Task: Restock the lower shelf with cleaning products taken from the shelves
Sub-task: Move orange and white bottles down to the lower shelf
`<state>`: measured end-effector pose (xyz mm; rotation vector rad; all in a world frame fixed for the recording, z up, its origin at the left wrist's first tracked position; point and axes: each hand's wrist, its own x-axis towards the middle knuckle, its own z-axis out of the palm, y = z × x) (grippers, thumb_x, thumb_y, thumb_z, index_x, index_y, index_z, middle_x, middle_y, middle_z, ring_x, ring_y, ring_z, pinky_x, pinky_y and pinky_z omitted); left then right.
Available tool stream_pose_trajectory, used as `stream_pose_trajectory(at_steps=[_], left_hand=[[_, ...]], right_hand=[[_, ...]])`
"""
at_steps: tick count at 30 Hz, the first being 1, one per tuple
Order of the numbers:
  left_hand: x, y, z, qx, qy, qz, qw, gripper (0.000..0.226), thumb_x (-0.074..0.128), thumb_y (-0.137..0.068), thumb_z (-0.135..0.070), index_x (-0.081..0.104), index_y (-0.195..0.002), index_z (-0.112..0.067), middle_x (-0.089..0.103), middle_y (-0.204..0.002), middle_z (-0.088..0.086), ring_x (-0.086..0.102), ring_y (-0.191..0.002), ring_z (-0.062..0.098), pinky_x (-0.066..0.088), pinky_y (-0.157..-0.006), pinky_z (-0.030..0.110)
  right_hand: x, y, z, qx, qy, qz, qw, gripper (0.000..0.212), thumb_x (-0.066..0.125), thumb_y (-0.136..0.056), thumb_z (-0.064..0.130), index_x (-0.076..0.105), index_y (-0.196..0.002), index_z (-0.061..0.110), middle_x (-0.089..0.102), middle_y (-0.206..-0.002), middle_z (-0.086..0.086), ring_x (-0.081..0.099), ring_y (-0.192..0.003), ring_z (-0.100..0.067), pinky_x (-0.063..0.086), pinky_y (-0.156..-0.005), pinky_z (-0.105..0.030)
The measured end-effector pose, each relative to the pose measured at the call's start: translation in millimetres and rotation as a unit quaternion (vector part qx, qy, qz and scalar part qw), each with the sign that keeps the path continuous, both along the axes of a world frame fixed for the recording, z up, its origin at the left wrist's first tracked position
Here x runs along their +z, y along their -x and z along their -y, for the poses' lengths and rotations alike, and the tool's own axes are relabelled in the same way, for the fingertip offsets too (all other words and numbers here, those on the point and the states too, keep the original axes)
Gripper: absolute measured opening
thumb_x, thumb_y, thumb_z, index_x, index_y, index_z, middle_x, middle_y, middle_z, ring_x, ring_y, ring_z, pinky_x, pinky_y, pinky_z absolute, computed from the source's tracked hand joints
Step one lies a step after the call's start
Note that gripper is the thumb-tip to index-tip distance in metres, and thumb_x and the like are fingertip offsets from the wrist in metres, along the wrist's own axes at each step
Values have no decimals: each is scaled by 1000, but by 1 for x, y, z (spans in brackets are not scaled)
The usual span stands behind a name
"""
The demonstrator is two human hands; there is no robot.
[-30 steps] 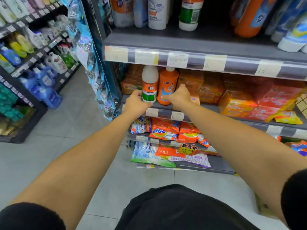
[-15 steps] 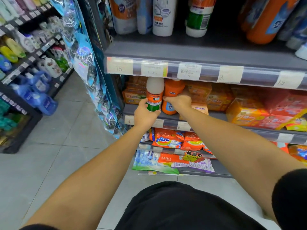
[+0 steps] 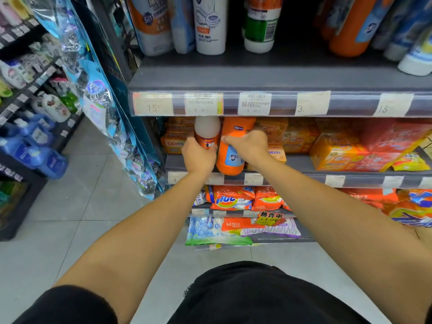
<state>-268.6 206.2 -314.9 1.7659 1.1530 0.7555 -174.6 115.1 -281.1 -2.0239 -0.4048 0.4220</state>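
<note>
Two bottles at 12 o'clock on the lower shelf [image 3: 304,163]: left hand [image 3: 198,156] wraps the white-capped bottle [image 3: 207,130], right hand [image 3: 249,146] clamps the orange bottle [image 3: 230,157]. Orange one tilts, base overhanging the shelf lip; risk it slips off, or necks snag the price rail [image 3: 280,104] above.

Hands [image 3: 224,150] around two shelf bottles [image 3: 230,157]
</note>
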Motion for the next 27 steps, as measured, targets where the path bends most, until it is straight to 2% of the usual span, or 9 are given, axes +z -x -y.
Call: stream_pose_trajectory(at_steps=[3,6,10,13,16,19,22,27], left_hand=[[0,-7,-4,-2,-7,-28,1000,46,79,-75,-30,56,-105,-4,64,-109,20,61,-104,34,54,-80,44],[0,-12,-7,-3,6,-52,999,53,81,-71,-33,57,-110,-6,65,-112,19,59,-109,35,54,-84,47],[3,-8,-7,-17,25,-42,999,59,87,-65,-29,60,-109,-1,69,-109,18,66,-101,32,54,-77,36],[5,3,-2,-26,-7,-28,999,62,89,-62,-27,59,-110,-2,69,-112,17,66,-100,29,48,-75,28],[11,18,11,-34,-12,15,999,64,89,-60,-27,59,-114,-11,68,-112,7,64,-98,20,51,-81,29],[25,32,29,-33,37,17,999,39,85,-61,-27,64,-94,-23,70,-92,-3,65,-80,11,49,-72,26],[29,55,52,-75,109,-6,991,19,81,-63,-24,67,-75,-24,70,-74,-8,65,-68,8,48,-64,24],[34,94,109,-107,141,-17,984,23,79,-56,-31,68,-75,-24,72,-72,-6,69,-70,13,51,-63,27]], right_hand=[[5,7,12,10,-12,11,1000,35,85,-64,42,56,-76,27,63,-79,5,63,-69,-9,46,-55,-21],[4,16,24,27,-10,7,1000,55,86,-63,41,55,-102,18,61,-90,6,60,-73,-5,44,-56,-19],[-3,24,41,24,12,5,1000,59,86,-63,40,53,-108,21,59,-88,9,55,-68,1,38,-51,-16],[-5,28,57,19,13,-12,1000,53,85,-62,40,56,-103,24,62,-86,9,59,-71,-2,43,-54,-20],[-4,33,73,29,-10,-28,999,36,85,-63,33,55,-83,31,65,-78,13,65,-72,-5,45,-53,-21],[1,42,87,51,-25,-32,998,29,84,-63,28,60,-78,27,68,-71,13,66,-64,-2,47,-53,-21],[5,55,108,75,-25,-32,996,22,82,-62,29,63,-73,25,68,-60,17,65,-55,2,45,-45,-15],[18,69,169,81,-20,-41,996,28,81,-61,36,62,-80,28,70,-70,11,67,-63,-3,47,-51,-21]])
